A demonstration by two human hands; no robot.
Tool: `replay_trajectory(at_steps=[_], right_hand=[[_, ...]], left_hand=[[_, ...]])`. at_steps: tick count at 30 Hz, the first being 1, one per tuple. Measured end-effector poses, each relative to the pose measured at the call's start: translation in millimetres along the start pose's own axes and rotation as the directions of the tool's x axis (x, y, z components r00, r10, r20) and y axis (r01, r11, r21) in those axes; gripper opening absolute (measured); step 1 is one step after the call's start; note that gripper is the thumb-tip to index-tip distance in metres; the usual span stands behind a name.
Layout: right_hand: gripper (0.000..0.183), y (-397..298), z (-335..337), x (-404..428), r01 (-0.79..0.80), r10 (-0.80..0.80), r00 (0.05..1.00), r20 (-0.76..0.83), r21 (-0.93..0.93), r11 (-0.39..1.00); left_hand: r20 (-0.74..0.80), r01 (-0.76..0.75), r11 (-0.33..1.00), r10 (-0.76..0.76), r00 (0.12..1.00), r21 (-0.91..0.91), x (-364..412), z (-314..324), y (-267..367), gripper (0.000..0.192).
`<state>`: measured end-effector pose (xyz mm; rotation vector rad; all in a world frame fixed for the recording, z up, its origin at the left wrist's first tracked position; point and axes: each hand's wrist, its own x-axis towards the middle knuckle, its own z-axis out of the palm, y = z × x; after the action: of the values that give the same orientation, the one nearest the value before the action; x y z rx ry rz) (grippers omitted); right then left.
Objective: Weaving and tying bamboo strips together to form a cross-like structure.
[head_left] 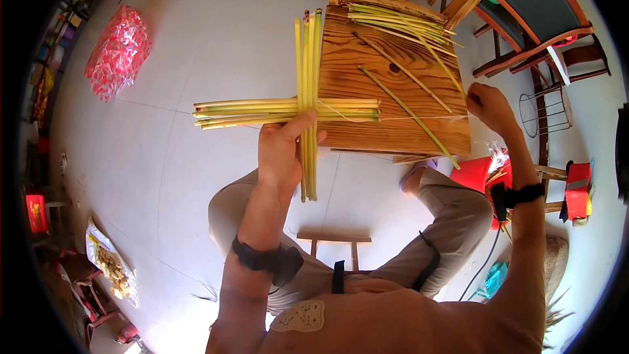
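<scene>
My left hand grips two crossed layers of yellow-green plant stalks where they meet, its thumb over the crossing. The upright stalks lie over the sideways stalks, forming a cross in front of the wooden bench top. From the crossing a thin white string runs to the right, slack near the stalks and straighter further out. At its far end my right hand is closed on the string, past the bench's right edge. One long loose stalk reaches close to that hand; whether they touch I cannot tell.
On the wooden bench lie a pile of stalks and two single stalks. Red containers stand by my right knee. Chairs are at upper right, a pink plastic bag on the floor at left.
</scene>
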<state>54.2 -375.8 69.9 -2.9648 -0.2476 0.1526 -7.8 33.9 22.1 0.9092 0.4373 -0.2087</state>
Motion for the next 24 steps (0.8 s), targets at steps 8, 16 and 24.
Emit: replay_trajectory(at_steps=[8,16,24], right_hand=[[0.017,47,-38,-82,-0.277,0.313,0.949,0.016,0.509,0.815],[0.016,65,-69,-170,-0.089,0.491,0.867,-0.084,0.944,0.318],[0.026,109,-155,-161,0.125,0.594,0.762,-0.258,0.959,0.256]], left_hand=[[0.085,-0.013,0.99,0.024,0.996,-0.138,0,-5,-2,0.013],[0.014,-0.116,0.984,0.119,0.993,-0.132,-3,-1,-3,0.011],[0.128,-0.017,0.996,0.006,0.992,0.088,-22,5,-13,0.016]])
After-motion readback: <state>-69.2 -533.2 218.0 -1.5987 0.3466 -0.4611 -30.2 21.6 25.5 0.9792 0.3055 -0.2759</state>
